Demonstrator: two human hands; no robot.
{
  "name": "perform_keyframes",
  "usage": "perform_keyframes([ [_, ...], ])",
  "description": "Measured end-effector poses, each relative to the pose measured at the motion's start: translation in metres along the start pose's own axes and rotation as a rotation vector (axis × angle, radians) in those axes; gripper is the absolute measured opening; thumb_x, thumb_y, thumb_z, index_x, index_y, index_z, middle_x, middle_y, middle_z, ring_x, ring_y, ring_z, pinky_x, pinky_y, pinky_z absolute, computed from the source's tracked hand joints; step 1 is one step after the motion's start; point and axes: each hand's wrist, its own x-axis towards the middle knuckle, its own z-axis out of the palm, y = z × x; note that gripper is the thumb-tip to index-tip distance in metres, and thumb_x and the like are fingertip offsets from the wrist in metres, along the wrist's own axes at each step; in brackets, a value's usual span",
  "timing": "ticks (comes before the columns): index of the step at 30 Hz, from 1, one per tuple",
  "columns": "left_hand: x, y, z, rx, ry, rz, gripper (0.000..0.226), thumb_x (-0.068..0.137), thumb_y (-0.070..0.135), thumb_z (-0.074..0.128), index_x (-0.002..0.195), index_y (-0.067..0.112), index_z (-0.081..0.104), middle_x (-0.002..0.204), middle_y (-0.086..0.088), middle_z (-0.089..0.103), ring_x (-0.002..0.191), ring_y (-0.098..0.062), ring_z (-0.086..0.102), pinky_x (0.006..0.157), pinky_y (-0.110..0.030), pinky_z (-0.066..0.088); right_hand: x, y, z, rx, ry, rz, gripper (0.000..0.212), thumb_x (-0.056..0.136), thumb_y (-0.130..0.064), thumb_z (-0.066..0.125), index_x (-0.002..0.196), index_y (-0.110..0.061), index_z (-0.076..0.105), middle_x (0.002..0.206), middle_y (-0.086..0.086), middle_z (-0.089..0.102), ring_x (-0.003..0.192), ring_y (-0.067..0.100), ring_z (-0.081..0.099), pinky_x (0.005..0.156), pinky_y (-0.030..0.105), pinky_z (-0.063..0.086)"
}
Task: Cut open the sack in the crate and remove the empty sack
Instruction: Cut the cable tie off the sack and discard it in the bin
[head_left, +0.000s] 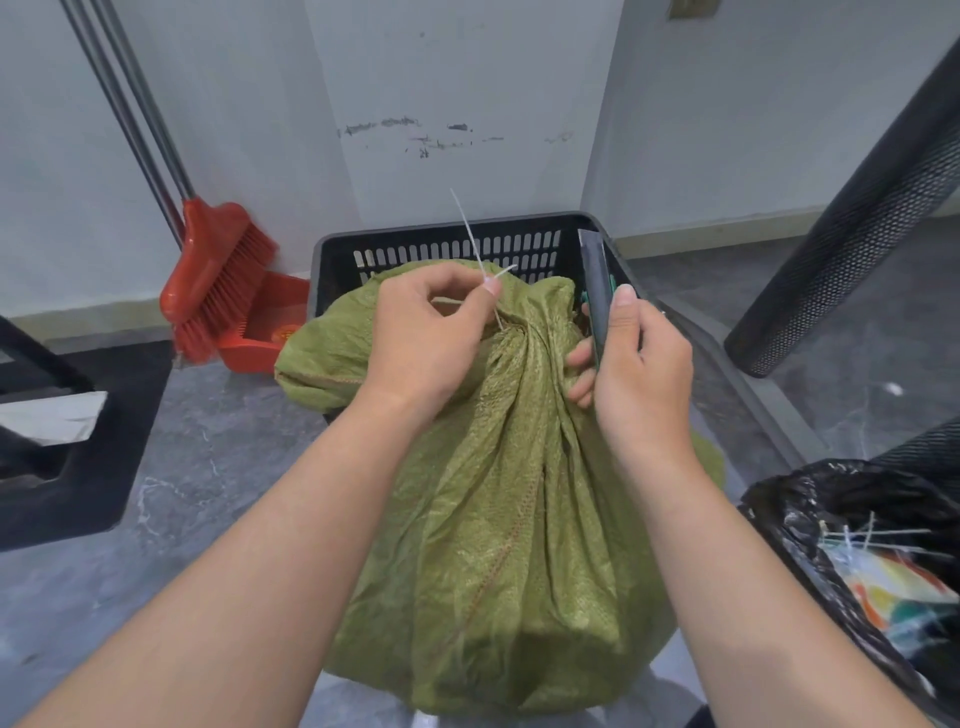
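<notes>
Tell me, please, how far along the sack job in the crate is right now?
Early stage. The green sack sits full in the black crate, neck still gathered. The left hand pinches the white tie and the right hand holds the cutter. Opening, emptying and removing the sack remain.

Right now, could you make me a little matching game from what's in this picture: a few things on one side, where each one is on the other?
Things:
1. green sack
2. white tie
3. dark cutter
4. red broom

Places:
A. leaning on the wall beside the red dustpan
B. pinched in the left hand
C. sitting in the black crate
D. held upright in the right hand

Pairs: 1-C, 2-B, 3-D, 4-A
</notes>
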Motion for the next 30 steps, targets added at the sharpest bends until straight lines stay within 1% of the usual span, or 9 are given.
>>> perform_keyframes([
  [6,0.004,0.007,-0.013,-0.205,0.101,0.148,0.006,0.094,0.013,0.075,0.088,0.013,0.078,0.073,0.0,0.074,0.071,-0.016,0.072,0.073,-0.036,0.064,-0.003,-0.017,0.005,0.399,-0.105,0.264,0.023,0.107,-0.031,0.049,0.1,-0.01,0.057,0.071,0.007,0.068,0.043,0.017,0.052,0.039,0.023,0.04],
  [8,0.005,0.009,-0.016,-0.293,0.128,0.162,0.004,0.094,0.01,0.075,0.091,0.009,0.078,0.075,-0.003,0.074,0.074,-0.017,0.072,0.073,-0.036,0.064,-0.006,-0.022,0.006,0.461,-0.126,0.296,0.011,0.104,-0.017,0.051,0.104,-0.009,0.058,0.076,0.009,0.068,0.048,0.015,0.054,0.041,0.025,0.042],
  [11,0.003,0.009,-0.019,-0.384,0.119,0.159,0.003,0.093,0.006,0.075,0.095,0.005,0.077,0.077,-0.005,0.076,0.078,-0.022,0.076,0.075,-0.036,0.064,-0.012,-0.033,0.007,0.493,-0.111,0.309,0.013,0.104,-0.011,0.049,0.11,-0.006,0.06,0.083,0.011,0.069,0.056,0.015,0.056,0.048,0.025,0.045],
  [16,-0.002,0.004,-0.015,-0.457,0.067,0.09,0.013,0.092,0.005,0.076,0.101,-0.004,0.077,0.084,0.0,0.079,0.082,-0.022,0.076,0.08,-0.039,0.065,-0.02,-0.06,0.001,0.35,-0.069,0.34,0.014,0.106,-0.014,0.048,0.107,-0.012,0.062,0.087,0.006,0.074,0.06,0.012,0.057,0.051,0.024,0.047],
  [19,-0.008,0.01,-0.01,-0.482,0.068,0.046,0.017,0.093,0.004,0.075,0.104,-0.008,0.076,0.091,-0.009,0.079,0.082,-0.022,0.076,0.082,-0.04,0.065,-0.018,-0.079,-0.015,0.292,-0.042,0.377,0.012,0.102,-0.013,0.052,0.103,-0.01,0.064,0.088,0.006,0.067,0.057,0.011,0.053,0.05,0.027,0.044],
  [22,-0.019,0.023,0.007,-0.492,0.037,-0.001,0.014,0.093,0.004,0.075,0.104,-0.004,0.076,0.088,-0.002,0.079,0.079,-0.018,0.075,0.08,-0.033,0.063,-0.013,-0.09,-0.04,0.204,-0.028,0.334,0.01,0.096,-0.011,0.061,0.105,-0.009,0.065,0.081,0.005,0.059,0.054,0.011,0.051,0.049,0.029,0.045],
  [25,-0.034,0.037,0.034,-0.507,-0.01,-0.032,0.011,0.093,0.004,0.075,0.101,-0.003,0.077,0.087,0.002,0.078,0.077,-0.016,0.073,0.079,-0.033,0.064,-0.012,-0.086,-0.075,0.097,0.008,0.236,0.031,0.088,-0.008,0.068,0.116,-0.017,0.06,0.093,0.003,0.067,0.059,0.012,0.058,0.055,0.027,0.051],
  [27,-0.044,0.044,0.055,-0.524,-0.025,-0.022,0.01,0.093,0.005,0.075,0.1,-0.002,0.077,0.086,-0.001,0.077,0.077,-0.017,0.072,0.079,-0.035,0.064,-0.014,-0.071,-0.1,0.033,0.043,0.176,0.034,0.083,-0.015,0.072,0.112,-0.027,0.059,0.101,0.004,0.071,0.068,0.015,0.065,0.064,0.035,0.057],
  [30,-0.068,0.048,0.087,-0.536,-0.035,-0.001,0.003,0.093,0.004,0.074,0.094,0.003,0.077,0.086,0.002,0.078,0.076,-0.02,0.071,0.077,-0.034,0.064,-0.025,-0.038,-0.134,-0.078,0.089,0.133,0.031,0.079,-0.025,0.073,0.105,-0.034,0.06,0.099,0.0,0.073,0.081,0.024,0.072,0.08,0.049,0.06],
])
